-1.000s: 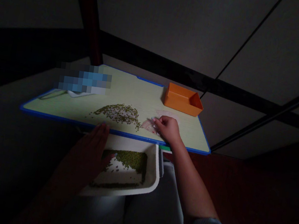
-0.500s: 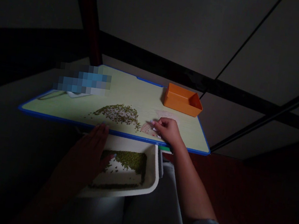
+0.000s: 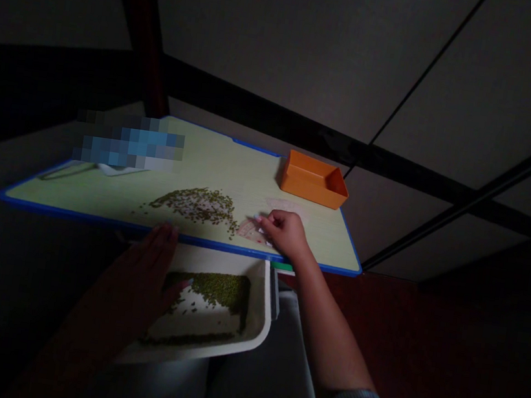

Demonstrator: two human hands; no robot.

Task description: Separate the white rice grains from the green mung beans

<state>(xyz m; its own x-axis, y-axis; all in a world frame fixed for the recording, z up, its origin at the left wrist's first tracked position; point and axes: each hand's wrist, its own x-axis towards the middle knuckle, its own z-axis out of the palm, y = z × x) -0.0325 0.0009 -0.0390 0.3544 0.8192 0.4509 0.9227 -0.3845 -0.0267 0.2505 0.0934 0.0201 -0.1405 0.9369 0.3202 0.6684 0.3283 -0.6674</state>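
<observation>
My left hand (image 3: 138,277) is open, its fingers flat with the tips by the table's near edge and the thumb spread over a white tray (image 3: 256,322). Green beans or seeds (image 3: 224,287) lie along the tray's far side, with a thin line of them at the near side. On the pale table (image 3: 215,153) is a loose pile of green and whitish pieces (image 3: 196,204). Right of that pile, my right hand (image 3: 286,231) is closed in a pinch low over a pinkish printed pattern (image 3: 248,229). Small white bits show under it; what the fingers hold is too small to name.
An orange open box (image 3: 313,189) stands at the table's back right. At the left, a blurred-out blue object (image 3: 130,145) rests on something white. The table has a blue rim (image 3: 82,214), and a dark wall with panels (image 3: 275,50) rises behind it.
The whole view has shifted slightly, so everything appears a little further left. My right hand keeps its pinch in about the same place on the table, and the left hand stays put.
</observation>
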